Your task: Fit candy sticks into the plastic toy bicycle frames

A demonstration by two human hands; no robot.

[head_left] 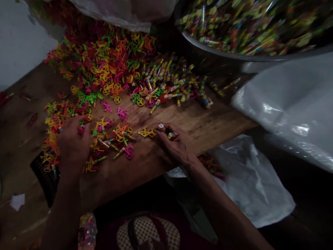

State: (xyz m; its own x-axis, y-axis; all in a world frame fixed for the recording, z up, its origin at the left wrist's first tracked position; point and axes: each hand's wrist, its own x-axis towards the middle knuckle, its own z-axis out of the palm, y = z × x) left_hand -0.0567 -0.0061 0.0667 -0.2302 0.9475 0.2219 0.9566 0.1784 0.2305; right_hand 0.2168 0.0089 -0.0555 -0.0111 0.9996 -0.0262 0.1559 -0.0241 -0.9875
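Note:
My left hand is at the left heap of small plastic toy bicycles. Its fingers curl toward the thumb around something small and pink with green, too blurred to name. On the table's near side, my right hand is closed around small candy-filled tubes, with their capped ends showing between thumb and fingers. A yellow toy bicycle lies at that hand's fingertips. Between the hands are an orange toy bicycle, a pink one and several tubes, some seemingly joined to bicycles.
A large heap of toy bicycles covers the back of the wooden table, beside a pile of filled tubes. A metal basin full of tubes stands back right. White plastic bags lie at the right and below the table edge.

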